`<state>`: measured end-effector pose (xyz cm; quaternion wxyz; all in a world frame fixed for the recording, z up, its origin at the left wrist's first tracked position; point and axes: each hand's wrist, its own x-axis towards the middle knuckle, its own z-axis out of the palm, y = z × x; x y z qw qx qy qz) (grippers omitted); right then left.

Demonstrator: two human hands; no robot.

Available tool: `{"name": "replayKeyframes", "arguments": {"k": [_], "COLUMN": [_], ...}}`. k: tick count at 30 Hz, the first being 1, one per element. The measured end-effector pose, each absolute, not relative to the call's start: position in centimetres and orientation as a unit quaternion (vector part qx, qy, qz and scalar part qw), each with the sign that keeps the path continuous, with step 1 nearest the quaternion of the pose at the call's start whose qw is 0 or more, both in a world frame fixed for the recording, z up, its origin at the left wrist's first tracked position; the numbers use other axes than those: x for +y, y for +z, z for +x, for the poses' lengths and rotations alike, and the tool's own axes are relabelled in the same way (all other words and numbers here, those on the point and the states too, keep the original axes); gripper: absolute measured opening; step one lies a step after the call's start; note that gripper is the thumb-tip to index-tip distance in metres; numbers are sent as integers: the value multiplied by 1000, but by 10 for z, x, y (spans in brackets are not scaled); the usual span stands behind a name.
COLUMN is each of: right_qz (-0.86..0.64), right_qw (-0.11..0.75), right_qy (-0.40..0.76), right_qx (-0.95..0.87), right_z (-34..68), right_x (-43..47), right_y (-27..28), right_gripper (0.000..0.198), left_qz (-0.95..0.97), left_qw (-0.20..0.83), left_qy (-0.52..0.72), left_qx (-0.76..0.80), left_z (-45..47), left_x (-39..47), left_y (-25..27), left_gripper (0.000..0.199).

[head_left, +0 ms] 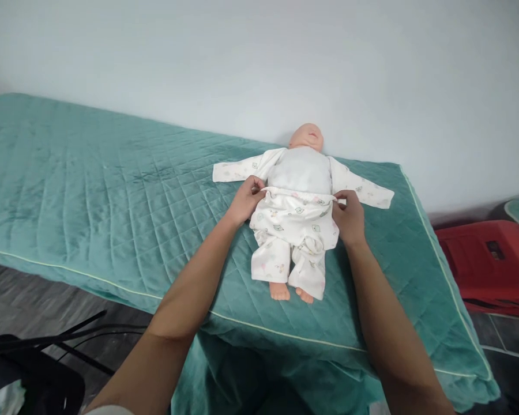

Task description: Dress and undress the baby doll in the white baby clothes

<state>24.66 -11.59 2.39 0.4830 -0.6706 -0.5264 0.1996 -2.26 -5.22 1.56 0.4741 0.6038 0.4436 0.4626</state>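
Note:
A baby doll [307, 137] lies on its back on a green quilted bed, head toward the wall and bare feet toward me. Its white printed top [364, 189] has both sleeves stretched out sideways, with a plain white front over the chest. White printed pants [292, 219] cover the doll's waist and legs. At the waistband's left end, my left hand [247, 200] pinches the fabric between thumb and fingers. My right hand [349, 216] pinches the waistband's other end. The band is drawn across the doll's belly between both hands.
The green quilted bed cover [90, 190] stretches far to the left, against a pale wall [199, 63]. A red plastic case [491, 259] is on the right beyond the bed's edge. Black chair-like legs [82, 340] stand at the lower left on the dark floor.

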Motion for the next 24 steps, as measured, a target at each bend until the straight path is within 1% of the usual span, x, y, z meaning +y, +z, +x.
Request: {"name": "replayKeyframes", "arguments": {"k": [3,5,8,10,13,15,19,24], "right_qz": [-690,-697,-687,-674,-672,-671,-650,-576], "right_qw": [421,382,329,300,260,244,244,332], "right_qy": [219,243,322,373,407,405,384,479], "right_qx": [-546,-556,-563,-562,-562,-572,-609,-574], "right_z": [254,260,266,266,265,266,270,270], "right_x": [-107,-99,-85,-78,-74,-75,-80,-90], "right_y": [16,15,23,32,42,45,45,48], "right_gripper": [16,17,20,22,22,19,13,19], "left_qz": [638,670,703,708,726,740,735,719], "left_qw": [459,447,430,432,425,426,460,517], "left_qy": [421,357,246,200,171,180,231,262], "left_qx": [453,473,510,523,513,488,441,383], "left_z": [-20,-18,-15,-13,-15,-17,-23,-27], "left_x": [-44,-33,-16,-8,-5,-7,-10,-13], "left_y": [17,21,34,42,48,46,39,38], "left_gripper": [13,13,22,26,27,25,21,20]}}
